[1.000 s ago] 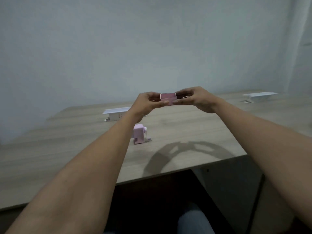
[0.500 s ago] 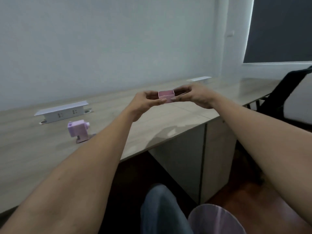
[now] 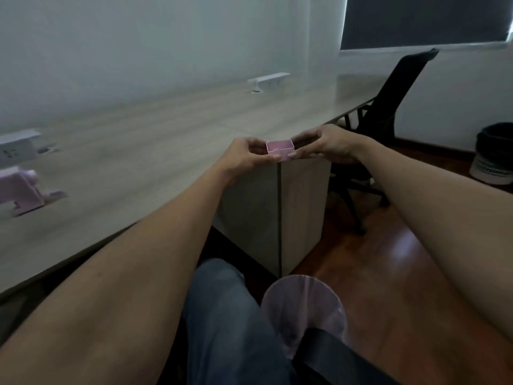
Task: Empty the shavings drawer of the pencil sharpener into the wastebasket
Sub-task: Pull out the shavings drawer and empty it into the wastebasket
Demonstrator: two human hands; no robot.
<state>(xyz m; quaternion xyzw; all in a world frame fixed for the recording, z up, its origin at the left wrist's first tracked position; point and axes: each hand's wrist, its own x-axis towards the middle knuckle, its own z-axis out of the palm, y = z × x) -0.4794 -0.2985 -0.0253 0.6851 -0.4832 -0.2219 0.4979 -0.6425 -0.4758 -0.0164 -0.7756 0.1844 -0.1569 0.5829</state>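
Along the tabletop's (image 3: pixel 172 140) far edge stand two white socket boxes, one at the left (image 3: pixel 16 147) and one farther right (image 3: pixel 268 79). A black office chair (image 3: pixel 388 107) sits past its right end.

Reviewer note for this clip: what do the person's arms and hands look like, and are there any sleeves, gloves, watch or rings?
Both arms are bare from the lower edge of the frame to the wrists; no sleeve shows. The left hand and right hand wear no gloves, and neither wrist carries a watch or band. No ring is visible, though the fingers are small and slightly blurred. Blue jeans cover the leg below.
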